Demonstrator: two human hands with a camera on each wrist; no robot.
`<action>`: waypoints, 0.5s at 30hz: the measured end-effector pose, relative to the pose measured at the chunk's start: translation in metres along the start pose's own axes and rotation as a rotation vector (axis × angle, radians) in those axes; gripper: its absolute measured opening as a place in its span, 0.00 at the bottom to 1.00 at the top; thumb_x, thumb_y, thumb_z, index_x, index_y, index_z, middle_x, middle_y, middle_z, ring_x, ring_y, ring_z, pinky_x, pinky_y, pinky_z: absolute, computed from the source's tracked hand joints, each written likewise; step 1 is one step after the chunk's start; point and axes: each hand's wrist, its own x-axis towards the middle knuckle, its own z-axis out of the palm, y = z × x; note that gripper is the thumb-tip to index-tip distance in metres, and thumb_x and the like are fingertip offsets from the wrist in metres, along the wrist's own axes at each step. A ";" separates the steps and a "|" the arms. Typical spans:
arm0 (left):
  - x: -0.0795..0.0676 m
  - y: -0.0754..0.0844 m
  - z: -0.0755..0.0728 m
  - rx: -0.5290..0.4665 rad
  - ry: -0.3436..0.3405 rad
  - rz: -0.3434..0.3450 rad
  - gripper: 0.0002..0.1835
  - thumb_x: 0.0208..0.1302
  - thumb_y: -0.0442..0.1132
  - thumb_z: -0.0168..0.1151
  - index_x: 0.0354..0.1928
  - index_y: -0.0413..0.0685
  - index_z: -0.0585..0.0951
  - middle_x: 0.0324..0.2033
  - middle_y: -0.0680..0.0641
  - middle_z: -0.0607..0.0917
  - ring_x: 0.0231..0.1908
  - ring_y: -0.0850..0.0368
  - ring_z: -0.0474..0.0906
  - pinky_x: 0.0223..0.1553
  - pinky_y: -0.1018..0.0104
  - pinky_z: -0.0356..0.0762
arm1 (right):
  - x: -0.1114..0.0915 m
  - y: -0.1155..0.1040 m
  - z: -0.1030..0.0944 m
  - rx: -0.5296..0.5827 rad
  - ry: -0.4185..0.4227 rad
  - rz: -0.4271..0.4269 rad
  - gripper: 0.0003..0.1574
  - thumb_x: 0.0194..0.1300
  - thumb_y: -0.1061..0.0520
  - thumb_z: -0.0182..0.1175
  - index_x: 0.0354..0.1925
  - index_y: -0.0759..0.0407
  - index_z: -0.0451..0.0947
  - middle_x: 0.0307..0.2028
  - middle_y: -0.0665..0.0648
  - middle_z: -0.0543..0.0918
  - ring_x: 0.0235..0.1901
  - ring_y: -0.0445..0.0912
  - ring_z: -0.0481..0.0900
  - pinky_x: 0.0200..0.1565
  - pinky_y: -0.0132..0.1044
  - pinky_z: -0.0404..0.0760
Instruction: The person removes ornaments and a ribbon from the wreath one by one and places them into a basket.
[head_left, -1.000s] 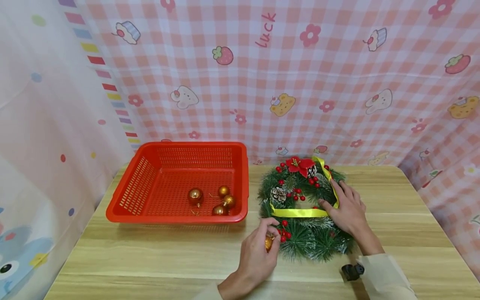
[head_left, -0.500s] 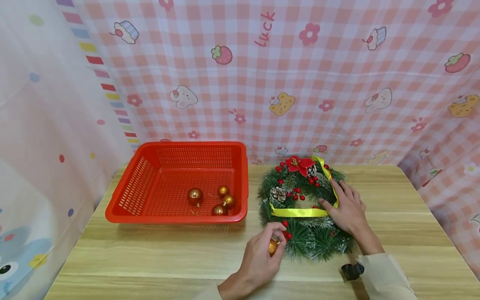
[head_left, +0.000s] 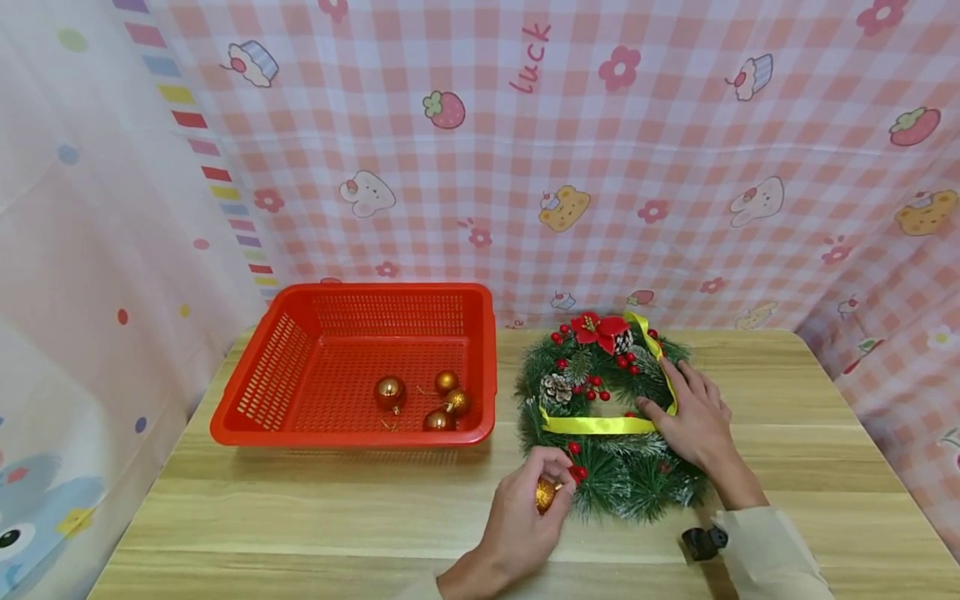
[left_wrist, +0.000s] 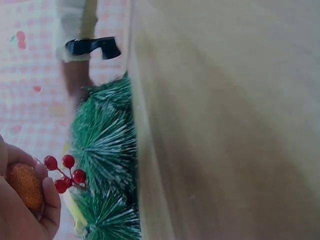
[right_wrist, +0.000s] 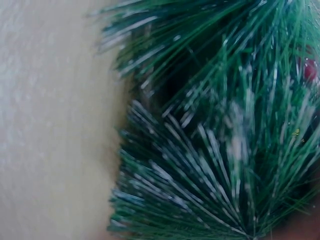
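In the head view my left hand (head_left: 517, 521) pinches a gold glitter bauble (head_left: 545, 495) between thumb and fingers, at the front left of a green Christmas wreath (head_left: 600, 483). The same bauble (left_wrist: 26, 186) shows in the left wrist view, close to a sprig of red berries (left_wrist: 64, 172). My right hand (head_left: 695, 417) rests on the wreath's right side with its fingers spread. It overlaps a yellow ribbon (head_left: 600, 426) that runs across the wreath. A red poinsettia (head_left: 598, 331) and pine cones (head_left: 557, 388) decorate the wreath. Its needles (right_wrist: 210, 165) fill most of the right wrist view.
Left of the wreath stands a red plastic basket (head_left: 352, 438) with several gold baubles (head_left: 390, 392) inside. A black camera mount (head_left: 703, 544) sits beside the right sleeve (head_left: 772, 550). Behind the wooden table (head_left: 300, 525) hangs a pink checked curtain (head_left: 480, 158).
My left hand has shifted slightly right and toward me with the bauble, now beside the lower berries. The right hand, wreath and basket have stayed in place.
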 end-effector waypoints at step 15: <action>0.004 0.007 0.001 -0.210 0.043 -0.183 0.11 0.65 0.28 0.61 0.42 0.48 0.72 0.35 0.45 0.87 0.37 0.63 0.81 0.44 0.69 0.76 | 0.000 0.000 0.001 0.002 0.006 0.005 0.51 0.72 0.34 0.49 0.78 0.57 0.45 0.74 0.73 0.48 0.70 0.74 0.44 0.58 0.78 0.47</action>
